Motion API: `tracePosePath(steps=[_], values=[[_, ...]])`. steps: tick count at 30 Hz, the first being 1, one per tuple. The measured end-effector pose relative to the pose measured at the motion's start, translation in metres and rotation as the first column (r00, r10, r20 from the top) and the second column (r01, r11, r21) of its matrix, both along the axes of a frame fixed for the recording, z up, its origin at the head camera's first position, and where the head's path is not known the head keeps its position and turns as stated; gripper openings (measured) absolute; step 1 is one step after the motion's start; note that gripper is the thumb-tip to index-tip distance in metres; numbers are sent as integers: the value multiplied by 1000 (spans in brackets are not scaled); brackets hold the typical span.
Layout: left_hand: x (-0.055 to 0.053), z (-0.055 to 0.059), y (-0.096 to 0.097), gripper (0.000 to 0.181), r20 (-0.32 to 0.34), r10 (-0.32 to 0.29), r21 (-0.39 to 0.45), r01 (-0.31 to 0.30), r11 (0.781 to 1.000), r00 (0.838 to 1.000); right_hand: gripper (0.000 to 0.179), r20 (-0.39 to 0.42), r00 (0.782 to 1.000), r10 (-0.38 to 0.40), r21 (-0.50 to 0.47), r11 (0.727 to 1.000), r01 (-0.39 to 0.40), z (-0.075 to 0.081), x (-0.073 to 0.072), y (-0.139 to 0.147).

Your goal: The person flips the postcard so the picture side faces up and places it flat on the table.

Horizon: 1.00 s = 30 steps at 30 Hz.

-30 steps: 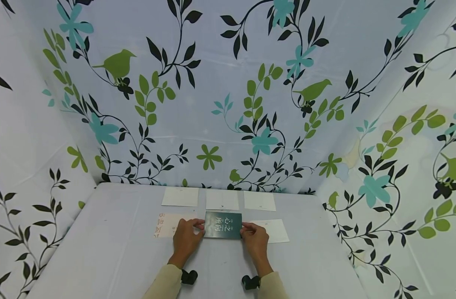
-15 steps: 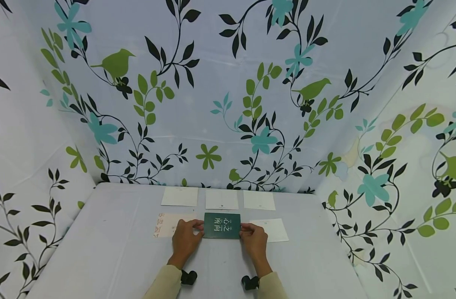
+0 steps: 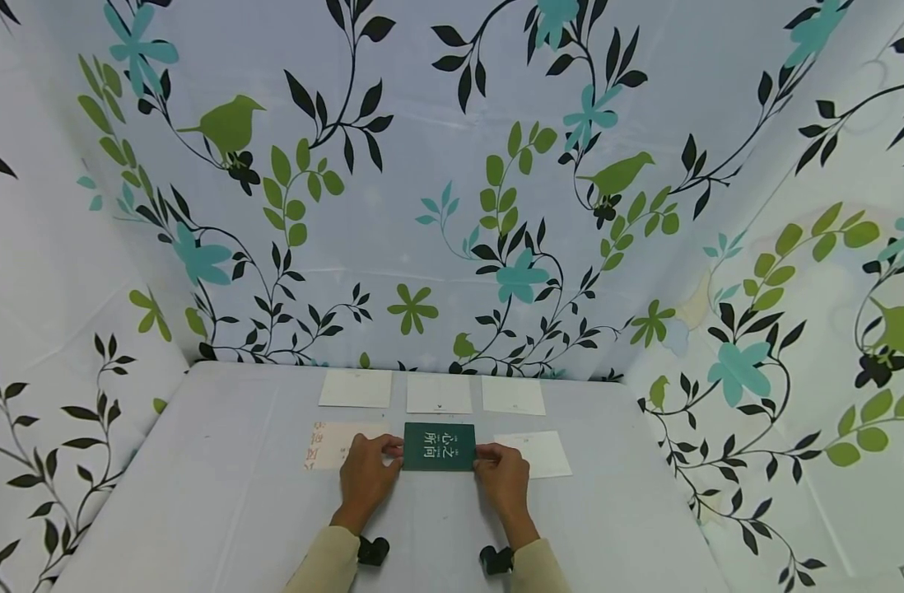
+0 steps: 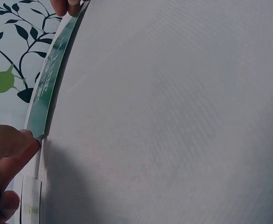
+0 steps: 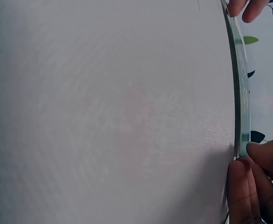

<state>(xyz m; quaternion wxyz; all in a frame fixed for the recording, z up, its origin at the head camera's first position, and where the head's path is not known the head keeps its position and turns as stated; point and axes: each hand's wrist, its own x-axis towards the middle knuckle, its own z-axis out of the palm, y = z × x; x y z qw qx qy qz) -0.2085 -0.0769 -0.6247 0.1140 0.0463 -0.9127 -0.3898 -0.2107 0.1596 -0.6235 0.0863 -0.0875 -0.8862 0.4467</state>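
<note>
A dark green card point(image 3: 439, 447) printed with white characters lies between the two hands in the head view, its lettering turned sideways. My left hand point(image 3: 368, 472) pinches its left end between thumb and fingers. At the opposite end, my right hand point(image 3: 504, 475) pinches the right edge the same way. The left wrist view catches the card point(image 4: 50, 84) at a steep slant, with fingertips at both ends. Only a thin green strip of the card point(image 5: 241, 93) shows in the right wrist view, close over the white tabletop.
Behind the green card lie three pale cards point(image 3: 439, 394) in a row. A card with orange writing point(image 3: 333, 445) is partly behind the left hand, and a white card point(image 3: 544, 455) by the right. Patterned cloth point(image 3: 452, 206) walls the white table point(image 3: 200, 511).
The bright glare on the green card's left part has faded, leaving it evenly dark green. Both hands keep their grip and have barely moved.
</note>
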Motion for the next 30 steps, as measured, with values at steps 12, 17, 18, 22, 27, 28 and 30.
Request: tracePosePath(steps=[12, 17, 18, 22, 27, 28, 30], values=[[3, 3, 5, 20, -35, 20, -30, -21, 999, 999, 16, -18, 999, -28, 34, 999, 29, 3, 1, 5], [3, 6, 10, 19, -41, 27, -32, -28, 999, 999, 14, -32, 999, -44, 8, 999, 44, 4, -1, 13], [3, 7, 12, 20, -39, 25, -30, -26, 999, 999, 15, -33, 998, -47, -1, 999, 47, 4, -2, 15], [2, 9, 19, 21, -43, 9, -21, -10, 1000, 999, 17, -26, 998, -56, -21, 998, 55, 8, -4, 22], [2, 11, 31, 21, -76, -10, -1, 10, 1000, 997, 19, -15, 998, -69, -29, 997, 68, 13, -4, 31], [2, 11, 34, 21, -81, -13, 2, 13, 1000, 997, 18, -13, 997, -74, -33, 997, 74, 14, -4, 33], [2, 11, 39, 22, -84, -14, 2, 14, 1000, 996, 19, -13, 997, -78, -35, 996, 78, 15, -4, 37]])
